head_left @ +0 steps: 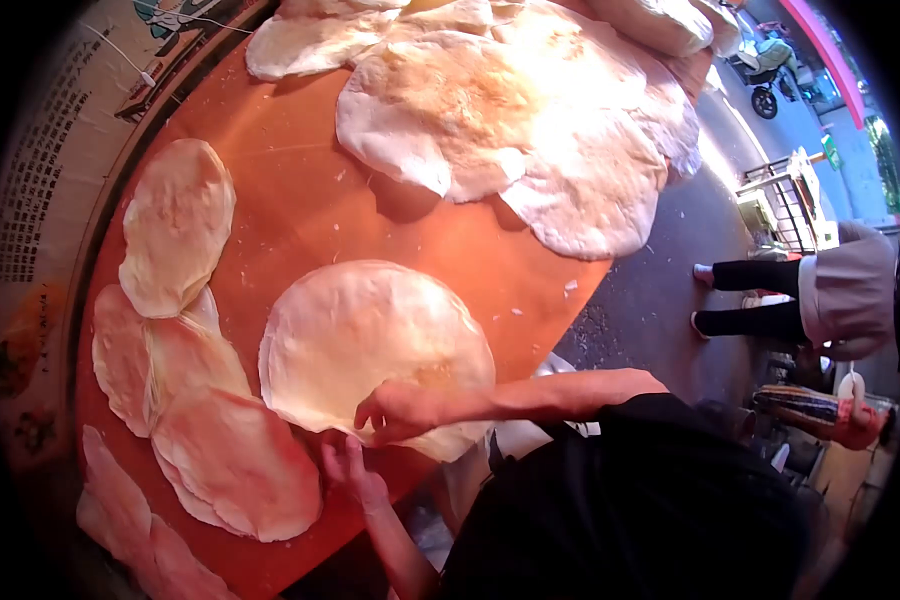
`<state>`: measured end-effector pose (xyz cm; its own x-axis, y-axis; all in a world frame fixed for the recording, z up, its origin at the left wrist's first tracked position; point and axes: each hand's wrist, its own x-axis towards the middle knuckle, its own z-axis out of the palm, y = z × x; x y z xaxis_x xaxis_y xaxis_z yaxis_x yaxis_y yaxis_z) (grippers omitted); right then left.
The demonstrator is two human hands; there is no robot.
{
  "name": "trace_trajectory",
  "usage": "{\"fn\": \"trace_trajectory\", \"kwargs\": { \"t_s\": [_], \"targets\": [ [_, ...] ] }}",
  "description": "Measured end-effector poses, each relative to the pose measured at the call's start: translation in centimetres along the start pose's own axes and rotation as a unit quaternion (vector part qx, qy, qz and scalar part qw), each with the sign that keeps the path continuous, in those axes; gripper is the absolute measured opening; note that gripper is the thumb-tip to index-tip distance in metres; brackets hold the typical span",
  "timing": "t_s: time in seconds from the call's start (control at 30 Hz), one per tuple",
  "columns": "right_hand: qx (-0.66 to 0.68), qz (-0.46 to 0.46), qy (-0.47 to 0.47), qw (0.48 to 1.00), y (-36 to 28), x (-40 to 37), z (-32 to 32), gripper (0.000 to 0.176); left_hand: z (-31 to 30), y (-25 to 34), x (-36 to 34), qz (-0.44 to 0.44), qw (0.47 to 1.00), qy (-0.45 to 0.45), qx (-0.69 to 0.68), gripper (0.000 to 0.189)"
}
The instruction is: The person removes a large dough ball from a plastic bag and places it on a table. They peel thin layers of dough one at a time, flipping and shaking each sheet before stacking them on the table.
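Observation:
A stack of round, pale flatbread sheets lies at the near edge of an orange table. My right hand rests over its lower edge, with curled fingers closed on the rim of the top sheet. Just below, my left hand is at the same rim, palm partly up and fingers apart. Whether its fingertips touch the sheet is hard to tell.
Several flatbreads overlap along the table's left side. A large, brightly lit pile covers the far end. A printed wall panel borders the left. At right, a person stands on the grey floor beyond the table.

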<state>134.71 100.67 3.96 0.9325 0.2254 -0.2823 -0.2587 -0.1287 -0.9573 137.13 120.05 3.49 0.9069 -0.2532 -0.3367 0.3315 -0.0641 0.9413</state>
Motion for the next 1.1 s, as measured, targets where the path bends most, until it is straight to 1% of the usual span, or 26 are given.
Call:
{"fn": "trace_trajectory", "kwargs": {
  "t_s": [0.03, 0.07, 0.13, 0.23, 0.27, 0.3, 0.33, 0.4, 0.43, 0.53, 0.57, 0.67, 0.7, 0.73, 0.8, 0.83, 0.87, 0.9, 0.93, 0.97, 1.0, 1.03, 1.07, 1.1],
  "targets": [
    [0.015, 0.003, 0.025, 1.000, 0.4, -0.3, 0.3, 0.034, -0.5, -0.2, 0.0, 0.019, 1.000, -0.007, 0.014, 0.042],
    [-0.073, -0.013, 0.066, 0.995, 0.6, -0.5, 0.7, 0.035, -0.8, -0.2, 0.1, 0.002, 1.000, -0.010, 0.000, 0.041],
    [-0.141, -0.086, 0.112, 0.980, 0.7, -0.6, 1.6, 0.030, -1.4, 0.1, 0.1, -0.032, 0.999, -0.021, -0.024, 0.038],
    [-0.178, -0.097, 0.160, 0.966, 1.2, -0.4, 2.2, 0.031, -2.1, 0.3, 0.1, -0.071, 0.994, -0.022, -0.077, 0.038],
    [-0.222, -0.073, 0.161, 0.959, 0.9, -0.5, 2.6, 0.033, -2.5, 0.5, 0.1, -0.085, 0.992, -0.019, -0.092, 0.038],
    [-0.264, -0.048, 0.162, 0.950, 0.6, -0.7, 3.1, 0.035, -2.8, 0.7, 0.3, -0.063, 0.995, -0.039, -0.071, 0.039],
    [-0.305, -0.022, 0.160, 0.939, 0.2, -0.9, 3.6, 0.038, -2.7, 0.7, 0.3, -0.065, 0.996, -0.030, -0.054, 0.039],
    [-0.365, -0.060, 0.210, 0.905, 0.8, -0.9, 4.8, 0.044, -2.5, 0.4, 0.7, -0.065, 0.998, -0.007, -0.019, 0.038],
    [-0.395, -0.080, 0.234, 0.885, 0.9, -0.9, 5.0, 0.048, -2.9, -0.1, 0.9, -0.082, 0.997, -0.004, -0.002, 0.042],
    [-0.419, -0.117, 0.242, 0.867, 1.2, -1.2, 4.8, 0.050, -3.0, -1.6, 0.3, -0.131, 0.986, 0.104, -0.005, 0.046],
    [-0.424, -0.147, 0.252, 0.857, 0.8, -1.7, 4.7, 0.048, -3.5, -2.5, 0.3, -0.072, 0.992, 0.101, 0.006, 0.036],
    [-0.402, -0.108, 0.157, 0.895, -0.3, -1.8, 4.3, 0.046, -3.2, -1.9, 0.2, -0.089, 0.990, 0.075, -0.080, 0.045],
    [-0.426, -0.146, 0.169, 0.877, -0.8, -2.3, 4.3, 0.038, -3.5, -2.0, 0.4, -0.059, 0.996, 0.058, -0.018, 0.044],
    [-0.403, -0.138, 0.169, 0.889, 0.0, -2.1, 4.4, 0.033, -4.6, -2.7, 0.7, -0.053, 0.998, -0.002, -0.046, 0.044],
    [-0.352, -0.125, 0.172, 0.912, 1.7, -1.2, 4.7, 0.023, -2.6, 0.4, -0.7, -0.031, 0.999, -0.011, 0.012, 0.042],
    [-0.245, -0.080, 0.207, 0.944, -0.3, -2.1, 3.5, 0.014, -2.5, 0.9, -0.8, -0.030, 0.999, -0.017, -0.025, 0.042],
    [-0.145, -0.117, 0.211, 0.960, 1.6, -1.3, 2.9, 0.016, -2.7, 1.2, -0.9, -0.028, 0.997, -0.018, -0.063, 0.042],
    [-0.143, -0.096, 0.226, 0.959, -0.4, -2.4, 0.2, 0.012, -3.2, 1.4, -1.2, -0.027, 0.994, -0.018, -0.100, 0.042],
    [-0.141, -0.076, 0.240, 0.957, -2.4, -3.6, -2.5, 0.010, -3.9, 1.2, -1.1, -0.025, 0.995, -0.028, -0.097, 0.043],
    [-0.074, -0.089, 0.239, 0.964, -2.7, -4.5, -5.4, 0.012, -4.9, 0.7, -0.6, -0.022, 0.994, -0.037, -0.097, 0.044],
    [0.015, -0.043, 0.268, 0.962, -3.3, -6.2, -8.5, 0.019, -5.9, 0.2, -0.2, -0.017, 0.994, -0.045, -0.095, 0.045],
    [0.013, 0.095, 0.283, 0.954, -7.5, -9.4, -12.3, 0.021, -6.4, -0.2, 0.0, -0.034, 0.993, -0.034, -0.104, 0.049],
    [0.011, 0.093, 0.364, 0.927, -7.3, -11.6, -14.9, 0.024, -6.9, -0.5, 0.2, -0.054, 0.992, -0.031, -0.113, 0.049],
    [-0.022, 0.051, 0.434, 0.899, -4.8, -13.0, -17.8, 0.024, -7.3, -0.7, 0.3, -0.073, 0.989, -0.027, -0.122, 0.049]
  ]
}}
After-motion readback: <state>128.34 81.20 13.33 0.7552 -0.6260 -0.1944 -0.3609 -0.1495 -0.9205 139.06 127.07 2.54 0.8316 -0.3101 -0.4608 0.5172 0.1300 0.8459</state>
